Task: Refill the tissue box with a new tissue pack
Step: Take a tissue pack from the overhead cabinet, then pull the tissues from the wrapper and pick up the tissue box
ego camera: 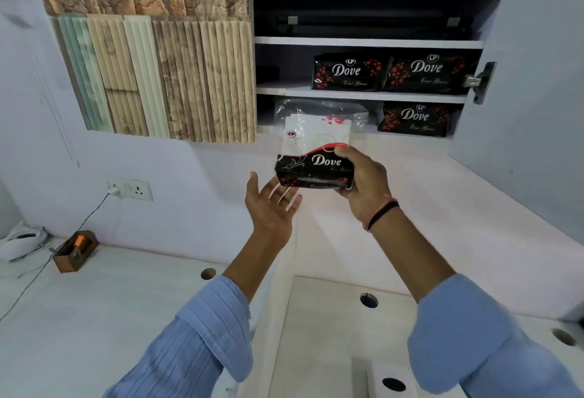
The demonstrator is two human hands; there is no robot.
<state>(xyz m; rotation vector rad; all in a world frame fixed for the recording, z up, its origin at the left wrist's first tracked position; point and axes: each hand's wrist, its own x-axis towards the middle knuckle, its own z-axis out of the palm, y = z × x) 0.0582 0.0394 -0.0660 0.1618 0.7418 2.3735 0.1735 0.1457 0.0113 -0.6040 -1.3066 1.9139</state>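
While our right hand point(363, 182) grips a tissue pack point(314, 157) by its right end, thumb on the printed front and fingers curled round the back, we hold it up in the air before the open cupboard point(360, 94). Our left hand point(271, 204) is spread wide, palm up, just below the pack's lower left corner; we cannot tell whether its fingertips touch the wrapper, and it has hold of nothing. Three more black packs point(388, 73) lie on the cupboard's lower shelves, two side by side on one shelf and one on the shelf beneath, next to a crumpled clear wrapper point(319, 110). Down at the bottom edge, on the white counter point(331, 302), sits the white tissue box point(392, 380) with a dark round opening on top, well apart from the pack
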